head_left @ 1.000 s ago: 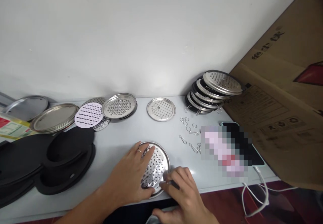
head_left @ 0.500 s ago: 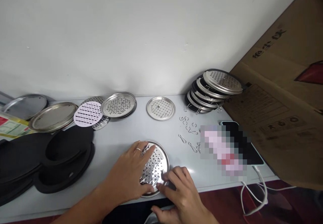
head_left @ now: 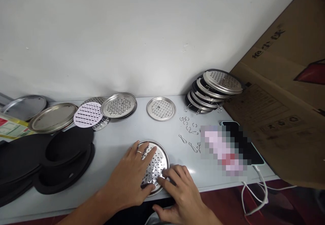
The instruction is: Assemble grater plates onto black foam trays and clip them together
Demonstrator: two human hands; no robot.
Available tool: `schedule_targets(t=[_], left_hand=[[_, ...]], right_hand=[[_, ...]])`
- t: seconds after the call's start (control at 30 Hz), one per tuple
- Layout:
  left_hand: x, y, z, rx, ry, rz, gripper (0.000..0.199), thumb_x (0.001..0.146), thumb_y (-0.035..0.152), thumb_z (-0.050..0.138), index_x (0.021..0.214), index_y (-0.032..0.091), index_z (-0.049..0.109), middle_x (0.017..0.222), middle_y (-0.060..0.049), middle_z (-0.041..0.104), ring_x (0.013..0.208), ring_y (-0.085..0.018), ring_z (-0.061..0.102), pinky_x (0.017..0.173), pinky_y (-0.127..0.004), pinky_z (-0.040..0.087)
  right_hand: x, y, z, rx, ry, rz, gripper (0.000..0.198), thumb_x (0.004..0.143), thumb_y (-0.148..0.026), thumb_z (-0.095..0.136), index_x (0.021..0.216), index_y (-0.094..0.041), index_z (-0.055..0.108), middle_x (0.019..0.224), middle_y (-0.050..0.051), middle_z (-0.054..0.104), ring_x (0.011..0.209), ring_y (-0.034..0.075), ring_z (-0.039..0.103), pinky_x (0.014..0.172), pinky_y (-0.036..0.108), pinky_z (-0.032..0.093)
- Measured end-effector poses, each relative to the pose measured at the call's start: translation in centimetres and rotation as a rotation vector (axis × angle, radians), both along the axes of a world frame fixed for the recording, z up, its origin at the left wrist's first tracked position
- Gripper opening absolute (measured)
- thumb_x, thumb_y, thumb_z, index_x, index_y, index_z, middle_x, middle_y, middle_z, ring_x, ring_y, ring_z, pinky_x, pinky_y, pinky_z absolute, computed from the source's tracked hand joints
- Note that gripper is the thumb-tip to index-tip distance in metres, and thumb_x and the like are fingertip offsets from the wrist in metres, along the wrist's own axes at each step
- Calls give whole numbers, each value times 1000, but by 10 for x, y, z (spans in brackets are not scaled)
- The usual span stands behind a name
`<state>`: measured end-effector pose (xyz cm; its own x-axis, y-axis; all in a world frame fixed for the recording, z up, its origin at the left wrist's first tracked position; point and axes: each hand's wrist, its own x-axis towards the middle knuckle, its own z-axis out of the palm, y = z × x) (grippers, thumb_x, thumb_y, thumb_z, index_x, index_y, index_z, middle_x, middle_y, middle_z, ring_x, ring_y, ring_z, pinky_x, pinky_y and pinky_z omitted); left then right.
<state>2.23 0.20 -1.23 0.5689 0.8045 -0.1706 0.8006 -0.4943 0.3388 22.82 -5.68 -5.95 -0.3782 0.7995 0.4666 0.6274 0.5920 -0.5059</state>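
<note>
A round metal grater disc (head_left: pixel 157 162) lies at the table's front edge beneath both my hands. My left hand (head_left: pixel 132 174) spans its left part, fingers spread across the perforated face and thumb near the front rim, holding it down. A ring shows on one finger. From the right, the bent fingertips of my right hand (head_left: pixel 179 187) touch the disc's lower right area, while the thumb stays apart below the table edge. Whether anything small lies under those fingertips is hidden. Farther back sits another grater disc (head_left: pixel 161 109).
At the right stands a stack of graters (head_left: pixel 223 82) beside a cardboard box (head_left: pixel 276 116). Loose wire clips and rings (head_left: pixel 193 147) lie before it, near a phone (head_left: pixel 243 143) with a white cable. Black round trays (head_left: pixel 68 150), plain metal discs (head_left: pixel 54 116) and a pink slotted disc (head_left: pixel 88 114) are leftward.
The fingers of my right hand have shifted slightly on the disc's lower right area. My left hand stays on the disc almost unmoved. The view has shifted a little.
</note>
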Motion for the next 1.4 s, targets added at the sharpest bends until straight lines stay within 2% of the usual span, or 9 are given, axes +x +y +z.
schedule_targets(t=[0.17,0.37,0.53,0.73,0.93,1.1,1.23,1.3,1.4], left_hand=[[-1,-1,-3,25,-1,-10,94,75,39,72,156,26,27,162,-13,31,147,-43,26,116,-61,34],[-3,-3,-6,16,-18,22,93,74,37,74,155,29,29,162,-11,31,147,-41,27,115,-60,35],[2,-3,-4,0,-30,42,91,73,32,74,154,29,32,162,-10,31,148,-41,25,117,-61,31],[2,-3,-3,-21,-81,79,97,68,31,79,153,34,33,160,-8,34,145,-40,30,116,-59,33],[0,-5,-6,28,-101,57,91,71,17,69,152,36,34,158,-6,35,146,-39,27,117,-61,31],[0,-3,-6,39,-99,55,88,73,17,67,152,34,34,157,-8,35,146,-39,26,116,-62,32],[-3,-1,-6,16,-131,28,83,75,22,68,151,33,36,158,-8,35,148,-39,26,118,-62,32],[-4,1,-4,7,-150,20,80,74,22,69,148,32,42,158,-7,36,149,-38,26,118,-61,32],[-5,4,2,-19,-177,23,68,71,22,71,137,31,55,156,-6,41,147,-36,31,118,-58,35]], right_hand=[[1,0,-2,24,-4,17,38,74,-37,77,106,-18,69,91,7,66,84,24,54,70,38,39],[0,-1,-5,-12,-22,-28,29,76,-42,76,94,-21,70,91,6,64,86,25,54,72,39,36],[-1,-2,-6,-12,-33,-32,29,76,-43,76,93,-21,69,91,6,63,86,24,54,73,40,36],[-2,-2,-9,8,-65,-76,28,75,-42,77,91,-22,68,92,6,63,86,25,54,74,40,36],[-4,0,-11,15,-81,-100,32,73,-44,78,94,-22,68,96,6,65,86,25,55,74,40,36],[0,-1,-9,32,-125,-66,36,76,-38,74,106,-21,67,98,8,66,87,26,57,75,42,39],[4,-1,-5,47,-104,-30,27,80,-30,70,105,-19,64,98,9,67,88,25,58,73,39,43],[4,-1,-5,45,-68,-33,22,82,-24,68,103,-19,63,97,9,66,88,24,59,71,38,44],[5,-3,-7,41,3,-38,25,80,-18,68,104,-18,62,98,10,64,89,25,59,72,38,47]])
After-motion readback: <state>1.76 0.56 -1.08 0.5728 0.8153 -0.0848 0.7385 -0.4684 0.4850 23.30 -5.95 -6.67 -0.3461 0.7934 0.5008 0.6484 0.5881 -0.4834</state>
